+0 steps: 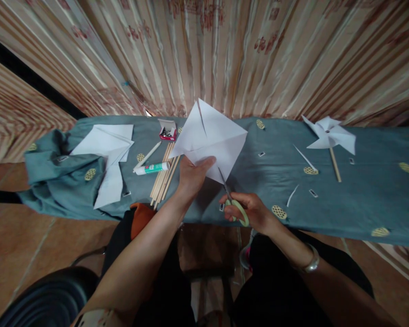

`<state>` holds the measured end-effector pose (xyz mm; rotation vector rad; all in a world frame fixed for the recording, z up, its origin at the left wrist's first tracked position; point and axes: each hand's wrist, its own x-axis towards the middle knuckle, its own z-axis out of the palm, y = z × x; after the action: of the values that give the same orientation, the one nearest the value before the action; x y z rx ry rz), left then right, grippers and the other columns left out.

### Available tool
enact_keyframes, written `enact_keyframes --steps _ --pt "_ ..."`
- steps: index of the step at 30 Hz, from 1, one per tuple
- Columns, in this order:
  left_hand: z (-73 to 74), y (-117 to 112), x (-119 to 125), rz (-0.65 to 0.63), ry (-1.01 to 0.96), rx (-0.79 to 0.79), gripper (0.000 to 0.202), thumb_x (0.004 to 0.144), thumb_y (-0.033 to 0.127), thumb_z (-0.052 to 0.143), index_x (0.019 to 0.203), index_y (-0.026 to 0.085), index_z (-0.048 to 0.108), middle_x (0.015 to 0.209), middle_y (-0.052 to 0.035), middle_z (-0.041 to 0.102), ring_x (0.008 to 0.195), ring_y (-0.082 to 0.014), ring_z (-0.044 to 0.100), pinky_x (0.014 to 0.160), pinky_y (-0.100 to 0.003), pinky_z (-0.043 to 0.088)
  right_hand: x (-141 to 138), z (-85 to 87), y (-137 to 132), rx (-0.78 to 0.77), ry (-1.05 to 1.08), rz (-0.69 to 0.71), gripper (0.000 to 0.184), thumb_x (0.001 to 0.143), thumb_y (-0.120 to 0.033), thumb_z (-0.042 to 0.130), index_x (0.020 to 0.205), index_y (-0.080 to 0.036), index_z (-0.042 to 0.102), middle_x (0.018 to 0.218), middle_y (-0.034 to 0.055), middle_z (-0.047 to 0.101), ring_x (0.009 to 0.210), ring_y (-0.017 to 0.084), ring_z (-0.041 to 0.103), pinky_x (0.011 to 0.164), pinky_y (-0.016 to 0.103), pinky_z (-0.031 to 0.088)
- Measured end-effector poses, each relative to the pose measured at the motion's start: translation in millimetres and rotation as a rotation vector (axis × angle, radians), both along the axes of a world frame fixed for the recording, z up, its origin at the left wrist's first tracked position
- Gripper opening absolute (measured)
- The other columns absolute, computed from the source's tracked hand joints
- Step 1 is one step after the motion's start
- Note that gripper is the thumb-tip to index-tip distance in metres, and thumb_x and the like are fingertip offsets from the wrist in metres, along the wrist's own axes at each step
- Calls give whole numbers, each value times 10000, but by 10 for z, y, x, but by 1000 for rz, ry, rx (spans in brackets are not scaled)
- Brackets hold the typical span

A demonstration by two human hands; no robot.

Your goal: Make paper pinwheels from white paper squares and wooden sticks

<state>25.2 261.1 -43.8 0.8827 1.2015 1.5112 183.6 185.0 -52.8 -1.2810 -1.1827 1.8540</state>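
Note:
My left hand (pixel 195 176) grips a square sheet of white paper (pixel 221 131) by its lower left part, thumb on top. The sheet is creased across and has a slit running in from its top corner. It is held up above the table. My right hand (pixel 250 211) has its fingers in the handles of green-handled scissors (pixel 239 212). The scissors' blades meet the sheet's bottom corner; one blade lies over the paper and the other is hidden. A finished white paper pinwheel (pixel 327 131) on a wooden stick lies to the right.
A green cloth covers the narrow table (pixel 276 159). Left of the sheet lie wooden sticks (pixel 162 181), a glue stick (pixel 152 168), a white pen-like stick (pixel 148 156), a small red box of metal pins (pixel 167 131) and white papers (pixel 105 145). Paper strips (pixel 305 158) lie right. A curtain (pixel 225 54) hangs behind.

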Motion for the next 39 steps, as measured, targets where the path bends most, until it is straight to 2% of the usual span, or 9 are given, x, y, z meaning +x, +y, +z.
enact_keyframes --steps 4,10,16,21,31,36,39 --pt "20 3 9 14 9 12 300 574 237 829 824 128 704 807 -47 757 729 -197 706 711 -317 573 -6 -23 -7 -9 -2 -16 471 580 -554 844 801 -168 690 567 -19 625 494 99 549 484 220 434" --pt "30 -2 9 1 9 12 336 580 245 817 879 133 714 846 -57 763 768 -208 714 738 -324 575 -5 -46 -11 -14 -16 -19 473 589 -555 836 818 -164 699 572 -19 625 499 95 552 488 216 436" --pt "44 -44 23 -60 27 20 213 612 232 785 786 142 702 798 -45 747 796 -211 708 779 -335 566 -15 28 -6 -24 -32 -49 472 559 -543 847 803 -172 687 585 -30 623 508 102 551 486 222 433" --pt "16 -48 34 -76 -1 38 196 621 224 772 785 151 692 782 -46 741 870 -228 711 824 -348 561 -23 50 -2 -42 -34 -58 475 547 -529 857 808 -169 689 570 -28 626 502 103 547 480 221 420" --pt "24 -44 14 -41 32 25 224 599 231 787 786 138 704 804 -48 740 797 -207 702 797 -335 564 -69 25 5 -85 -2 -104 478 477 -495 892 759 -176 675 554 -43 603 477 99 542 468 228 428" --pt "27 -60 9 -24 22 15 172 624 255 783 741 174 687 748 -44 722 886 -241 698 810 -353 574 -66 16 4 -52 -28 -77 467 526 -516 866 782 -172 682 552 -36 602 476 95 525 461 223 404" --pt "30 -70 2 -17 36 14 155 631 246 777 719 179 668 713 -24 698 863 -229 693 814 -349 572 -66 15 -3 -43 -30 -82 471 535 -528 856 790 -174 682 546 -36 604 468 90 517 452 218 392"
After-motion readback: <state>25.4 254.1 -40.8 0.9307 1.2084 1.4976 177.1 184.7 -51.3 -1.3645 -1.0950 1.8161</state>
